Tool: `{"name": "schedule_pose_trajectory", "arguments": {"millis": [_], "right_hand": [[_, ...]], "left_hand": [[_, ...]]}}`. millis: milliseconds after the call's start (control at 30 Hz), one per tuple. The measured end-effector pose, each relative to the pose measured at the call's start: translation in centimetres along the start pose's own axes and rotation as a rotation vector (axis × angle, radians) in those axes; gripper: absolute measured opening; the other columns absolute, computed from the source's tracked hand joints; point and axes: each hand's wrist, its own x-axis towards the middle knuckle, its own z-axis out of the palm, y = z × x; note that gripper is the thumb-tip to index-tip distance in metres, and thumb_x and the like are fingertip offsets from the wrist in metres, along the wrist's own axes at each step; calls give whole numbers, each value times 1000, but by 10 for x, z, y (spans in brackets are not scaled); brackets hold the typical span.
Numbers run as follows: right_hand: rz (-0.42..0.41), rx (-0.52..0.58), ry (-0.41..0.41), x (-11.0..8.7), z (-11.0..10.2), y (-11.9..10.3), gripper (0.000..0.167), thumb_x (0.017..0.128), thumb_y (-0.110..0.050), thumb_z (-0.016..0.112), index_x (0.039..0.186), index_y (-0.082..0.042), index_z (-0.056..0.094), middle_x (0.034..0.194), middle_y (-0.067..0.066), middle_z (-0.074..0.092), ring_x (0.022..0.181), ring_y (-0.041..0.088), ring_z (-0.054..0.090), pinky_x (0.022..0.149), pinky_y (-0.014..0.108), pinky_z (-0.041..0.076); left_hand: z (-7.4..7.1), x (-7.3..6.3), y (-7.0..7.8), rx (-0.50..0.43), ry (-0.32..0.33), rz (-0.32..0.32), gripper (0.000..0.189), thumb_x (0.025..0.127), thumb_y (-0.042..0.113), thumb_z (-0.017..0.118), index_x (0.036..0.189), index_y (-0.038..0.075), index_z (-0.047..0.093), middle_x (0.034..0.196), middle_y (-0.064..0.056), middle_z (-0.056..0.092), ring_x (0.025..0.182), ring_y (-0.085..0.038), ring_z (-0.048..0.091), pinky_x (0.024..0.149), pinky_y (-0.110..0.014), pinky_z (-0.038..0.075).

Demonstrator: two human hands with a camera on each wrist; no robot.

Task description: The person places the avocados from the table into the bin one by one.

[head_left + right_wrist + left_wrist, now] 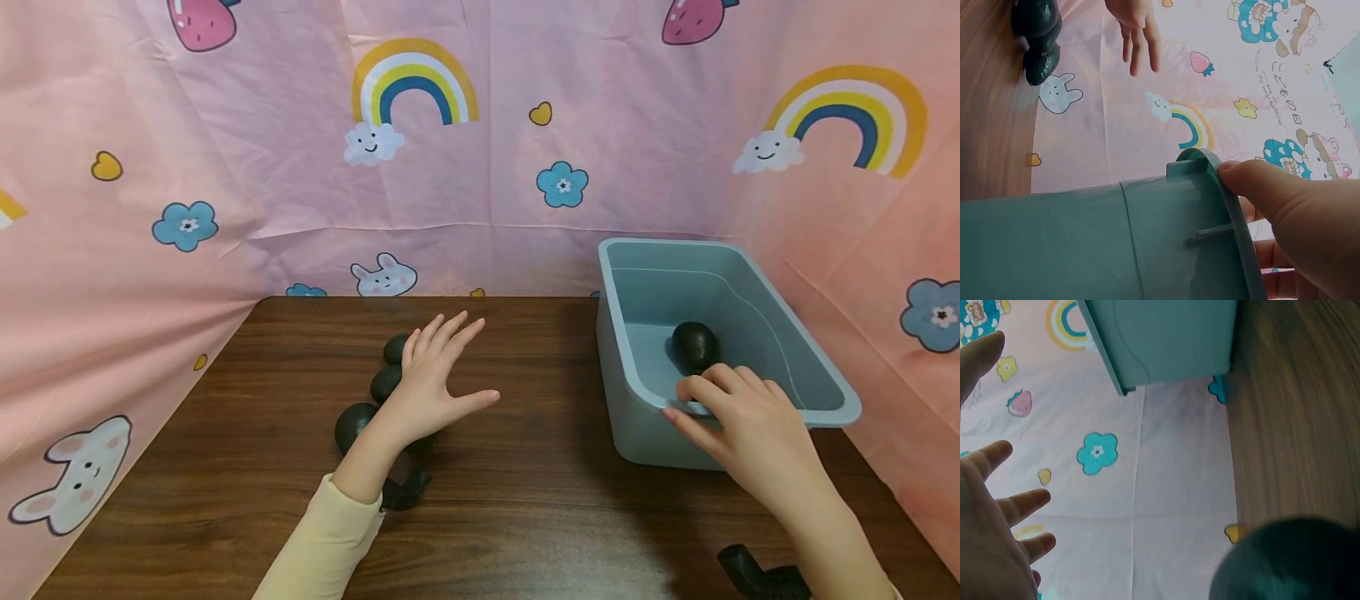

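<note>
My left hand hovers with fingers spread and thumb out, holding nothing, over a row of dark oval avocado-like things on the table. Part of that row is hidden behind the hand and forearm. One dark rounded thing looms blurred at the lower right of the left wrist view. My right hand is at the near rim of a blue-grey plastic bin. Its thumb lies against the rim outside, and its fingers curl over to the inner side. Inside the bin rests one dark oval.
The brown wooden table bears the bin at its right. A pink printed cloth hangs behind the table and along both sides. Black wrist mounts show at both forearms.
</note>
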Motion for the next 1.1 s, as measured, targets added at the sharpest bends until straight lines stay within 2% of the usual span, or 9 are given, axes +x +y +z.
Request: {"name": "schedule_pose_trajectory", "arguments": {"millis": [67,200,267,300,367,500,600,867,1100], "right_hand": [[-1,-2,1,0,0,0,29,87,-49,64,89,-20,63,80,-8,50,72,17,48,57,34,32],[0,-2,7,0,1,0,47,92,-63,44,88,-21,63,80,-8,51,71,16,46,57,33,31],[-4,-3,14,1,1,0,53,93,-66,36,88,-21,63,80,-8,51,70,15,46,56,33,31],[-5,-2,15,1,1,0,53,93,-66,37,88,-21,63,80,-8,51,70,15,46,56,33,31],[-5,-1,14,0,1,-1,51,93,-65,39,88,-21,63,80,-8,50,70,14,45,56,33,31],[4,-1,1,0,0,-1,29,86,-50,65,89,-21,64,80,-8,50,71,14,45,57,33,31],[8,-4,-5,0,0,-1,21,77,-32,77,89,-21,64,81,-8,51,72,15,45,58,33,31],[-6,-8,4,1,1,-1,21,76,-32,77,88,-21,63,81,-8,52,71,15,47,57,33,32],[-9,-13,2,1,1,-1,21,76,-32,77,88,-21,63,81,-8,51,71,14,46,57,33,31]], "left_hand": [[-3,-4,-4,4,-3,-7,89,81,57,69,153,33,22,157,1,16,144,-24,2,108,-57,-4],[-8,-11,-11,23,-7,-24,89,81,56,69,153,30,23,157,-1,16,144,-27,3,108,-57,-4],[-11,-15,-14,36,-10,-33,89,81,56,70,153,29,24,157,-2,17,144,-28,4,107,-58,-4],[-12,-17,-15,41,-12,-38,89,81,56,70,153,29,24,157,-2,17,143,-29,4,107,-58,-4],[-14,-21,-19,45,-17,-48,89,81,55,70,153,29,24,157,-2,17,143,-29,4,107,-58,-3],[-19,-29,-25,47,-18,-60,89,81,56,70,153,28,25,157,-3,18,143,-30,4,107,-59,-3],[-23,-34,-31,49,-15,-64,90,80,55,71,152,27,26,156,-3,19,143,-31,5,107,-60,-2],[-29,-49,-44,55,-37,-78,92,79,54,73,153,29,24,157,-4,15,143,-33,3,106,-61,-3],[-35,-61,-53,59,-60,-77,94,77,54,75,153,28,25,156,-4,19,142,-33,5,106,-61,-1]]}}
